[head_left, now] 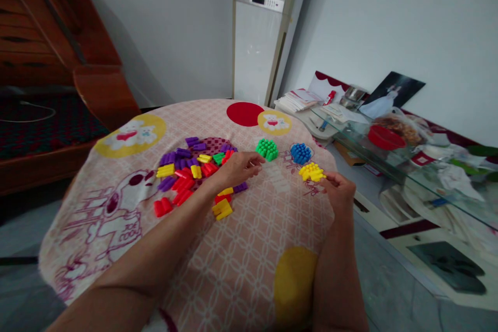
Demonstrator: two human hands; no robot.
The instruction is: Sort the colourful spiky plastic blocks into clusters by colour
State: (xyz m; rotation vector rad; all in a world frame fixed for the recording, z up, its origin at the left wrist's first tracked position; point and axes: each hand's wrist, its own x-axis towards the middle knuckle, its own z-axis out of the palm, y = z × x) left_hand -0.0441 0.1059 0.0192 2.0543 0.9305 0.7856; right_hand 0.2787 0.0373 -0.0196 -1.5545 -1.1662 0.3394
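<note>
My left hand [241, 167] hovers over the right side of a mixed pile, fingers loosely bent and apart, with nothing visible in them. Its fingertips are close to a cluster of green plastic pegs [266, 149]. To the right, my right hand [340, 188] pinches the edge of a cluster of yellow plastic pegs [311, 171]; the exact grip is partly hidden. Behind the yellow cluster sits a blue peg cluster [301, 153]. The pile has several red pieces [182, 184], purple pieces [183, 153] and yellow pieces [222, 208], each like short tubes joined side by side.
A round table wears a patterned pink cloth [249, 254]. At the right stands a glass-topped cabinet [412, 176] with papers, a red bowl [386, 137] and bags. A wooden chair [97, 93] is at the left, and a tall white appliance [257, 46] stands behind.
</note>
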